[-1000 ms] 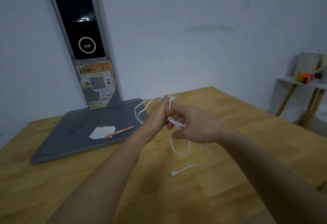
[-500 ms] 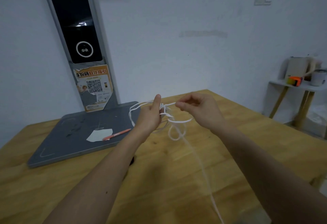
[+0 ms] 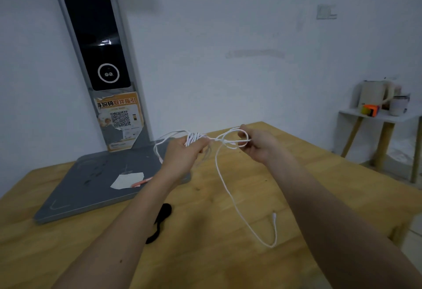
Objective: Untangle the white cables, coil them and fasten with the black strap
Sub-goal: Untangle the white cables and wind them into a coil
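My left hand (image 3: 182, 155) grips a bunch of white cable (image 3: 194, 138) above the wooden table (image 3: 228, 254). My right hand (image 3: 260, 146) pinches a loop of the same cable a short way to the right. A knotted stretch runs between the two hands. One long strand (image 3: 230, 195) hangs from the knot down onto the table and curls back up to a white plug (image 3: 274, 216). A cable loop droops on the far side of my left hand. The black strap (image 3: 159, 222) lies on the table under my left forearm, partly hidden by it.
A grey base plate (image 3: 91, 186) with a tall dark-screened column (image 3: 96, 37) stands at the back left, carrying a paper scrap (image 3: 126, 180) and an orange pen (image 3: 141, 182). A small white side table (image 3: 379, 117) with a kettle and cups stands at the right wall.
My hands have drawn apart, the right one pulling a loop out to the right. The hanging strand's plug end now lies on the table. The strap has come into view below my left arm.
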